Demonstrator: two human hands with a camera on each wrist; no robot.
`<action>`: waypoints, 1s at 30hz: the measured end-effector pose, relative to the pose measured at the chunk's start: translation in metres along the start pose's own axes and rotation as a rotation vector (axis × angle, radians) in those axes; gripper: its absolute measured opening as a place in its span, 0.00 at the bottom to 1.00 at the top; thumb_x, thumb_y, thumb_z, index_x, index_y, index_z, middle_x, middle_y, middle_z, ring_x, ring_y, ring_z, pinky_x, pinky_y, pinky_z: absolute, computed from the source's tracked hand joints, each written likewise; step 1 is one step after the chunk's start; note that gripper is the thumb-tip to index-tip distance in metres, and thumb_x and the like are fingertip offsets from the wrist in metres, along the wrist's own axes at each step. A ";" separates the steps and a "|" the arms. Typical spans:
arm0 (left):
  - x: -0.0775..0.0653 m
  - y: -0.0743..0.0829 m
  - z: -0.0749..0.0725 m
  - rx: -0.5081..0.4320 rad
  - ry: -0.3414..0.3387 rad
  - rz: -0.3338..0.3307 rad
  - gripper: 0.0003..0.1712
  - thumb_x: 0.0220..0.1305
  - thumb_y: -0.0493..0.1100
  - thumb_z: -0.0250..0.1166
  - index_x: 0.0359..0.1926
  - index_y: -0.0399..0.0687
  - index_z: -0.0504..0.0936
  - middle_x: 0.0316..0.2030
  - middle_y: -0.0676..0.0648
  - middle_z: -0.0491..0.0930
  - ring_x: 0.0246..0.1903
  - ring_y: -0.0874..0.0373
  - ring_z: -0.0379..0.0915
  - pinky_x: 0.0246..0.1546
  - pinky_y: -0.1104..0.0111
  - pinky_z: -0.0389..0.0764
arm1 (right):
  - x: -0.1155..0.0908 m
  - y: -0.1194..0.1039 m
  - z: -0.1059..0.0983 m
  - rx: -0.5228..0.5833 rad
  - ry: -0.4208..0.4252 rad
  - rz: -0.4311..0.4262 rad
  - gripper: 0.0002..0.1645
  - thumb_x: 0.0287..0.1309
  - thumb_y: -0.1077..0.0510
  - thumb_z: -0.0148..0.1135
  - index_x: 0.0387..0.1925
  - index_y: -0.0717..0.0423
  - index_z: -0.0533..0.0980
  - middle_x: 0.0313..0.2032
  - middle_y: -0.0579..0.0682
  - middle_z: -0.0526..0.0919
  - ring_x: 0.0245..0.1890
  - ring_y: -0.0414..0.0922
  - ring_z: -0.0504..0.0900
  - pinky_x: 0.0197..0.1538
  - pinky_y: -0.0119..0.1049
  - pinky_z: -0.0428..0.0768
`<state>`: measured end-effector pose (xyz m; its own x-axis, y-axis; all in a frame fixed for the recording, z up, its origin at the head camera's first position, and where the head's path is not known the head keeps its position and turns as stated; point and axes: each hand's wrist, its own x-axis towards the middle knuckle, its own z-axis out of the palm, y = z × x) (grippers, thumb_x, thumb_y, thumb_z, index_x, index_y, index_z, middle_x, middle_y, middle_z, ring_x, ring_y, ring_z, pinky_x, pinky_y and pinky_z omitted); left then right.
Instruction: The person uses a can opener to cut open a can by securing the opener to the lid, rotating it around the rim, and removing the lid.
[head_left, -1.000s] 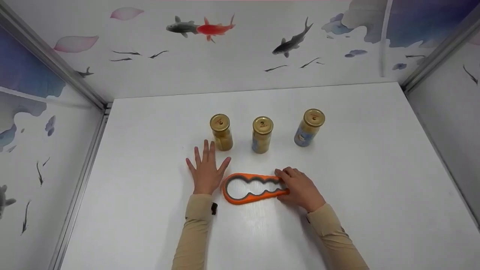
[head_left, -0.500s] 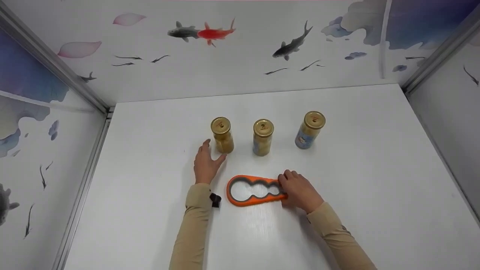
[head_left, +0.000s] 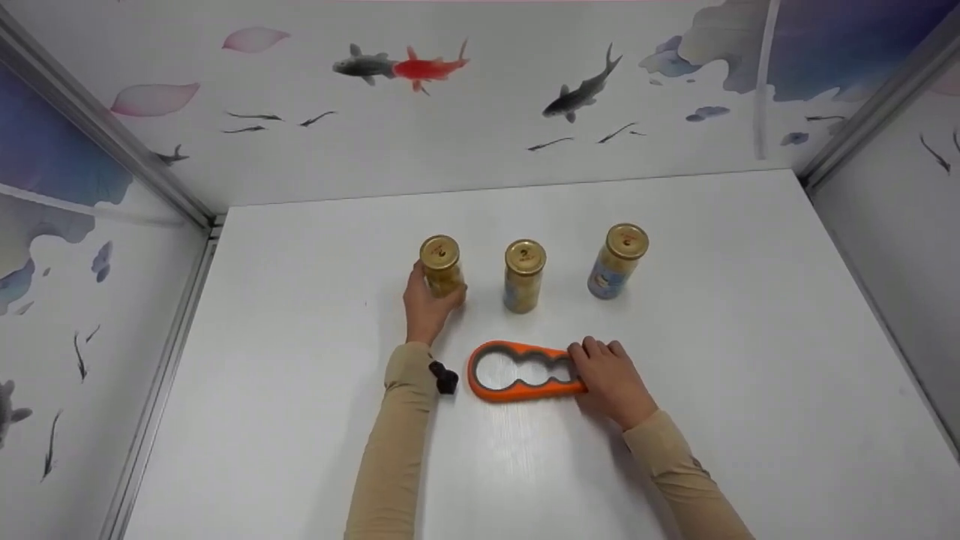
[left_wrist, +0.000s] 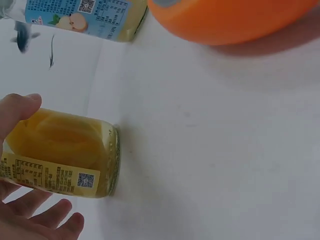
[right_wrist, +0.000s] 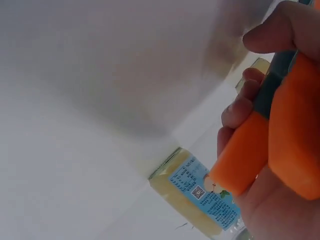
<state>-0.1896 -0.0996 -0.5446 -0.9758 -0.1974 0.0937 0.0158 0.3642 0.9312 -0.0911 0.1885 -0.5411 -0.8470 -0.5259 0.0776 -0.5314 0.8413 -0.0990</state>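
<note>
My left hand (head_left: 429,307) holds the leftmost jar (head_left: 440,253), which stands upright with a gold lid. In the left wrist view, the thumb lies against the glass jar (left_wrist: 65,140) of yellow fruit and the fingers reach round its other side. My right hand (head_left: 619,386) grips the narrow end of an orange jar opener (head_left: 555,387) with a grey scalloped inner edge. The right wrist view shows fingers and thumb around the opener (right_wrist: 300,130). A middle jar (head_left: 525,259) and a right jar (head_left: 627,244), both gold-lidded, stand untouched.
A white table (head_left: 712,315) lies under everything. Panels printed with fish (head_left: 430,69) and petals rise behind it and at both sides. A small black device (head_left: 445,377) sits on the left wrist.
My left hand has gone from lying spread beside the leftmost jar to reaching around it. My right hand has shifted slightly right, with the opener moving along.
</note>
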 end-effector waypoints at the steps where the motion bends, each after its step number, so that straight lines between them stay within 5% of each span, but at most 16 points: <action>1: 0.001 0.000 0.002 -0.019 0.008 -0.005 0.44 0.51 0.38 0.74 0.67 0.35 0.63 0.61 0.37 0.69 0.63 0.47 0.63 0.64 0.61 0.62 | 0.000 0.001 0.000 0.002 0.009 0.002 0.25 0.42 0.65 0.75 0.41 0.60 0.71 0.30 0.53 0.68 0.30 0.50 0.71 0.37 0.44 0.66; 11: 0.002 -0.004 0.018 -0.110 0.100 -0.030 0.35 0.51 0.39 0.75 0.59 0.40 0.70 0.53 0.40 0.75 0.55 0.48 0.70 0.57 0.61 0.69 | -0.003 0.008 -0.002 0.034 0.048 0.046 0.19 0.45 0.65 0.72 0.38 0.59 0.72 0.30 0.51 0.72 0.32 0.49 0.74 0.42 0.45 0.69; 21: -0.011 0.000 0.016 -0.118 0.105 -0.059 0.35 0.50 0.38 0.75 0.58 0.39 0.70 0.53 0.40 0.76 0.54 0.49 0.71 0.56 0.60 0.71 | -0.007 0.018 -0.014 0.079 0.007 0.145 0.22 0.40 0.58 0.76 0.35 0.57 0.72 0.26 0.49 0.76 0.28 0.48 0.77 0.42 0.47 0.70; 30: -0.020 0.004 0.004 -0.112 0.001 -0.101 0.41 0.48 0.39 0.76 0.64 0.41 0.68 0.56 0.41 0.74 0.57 0.49 0.69 0.58 0.60 0.69 | -0.010 0.025 -0.032 0.160 0.026 0.236 0.25 0.41 0.60 0.77 0.42 0.60 0.74 0.31 0.51 0.80 0.32 0.48 0.77 0.49 0.50 0.69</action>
<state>-0.1703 -0.0907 -0.5438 -0.9735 -0.2286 -0.0025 -0.0584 0.2381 0.9695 -0.0960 0.2188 -0.5129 -0.9481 -0.3125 0.0594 -0.3166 0.9087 -0.2721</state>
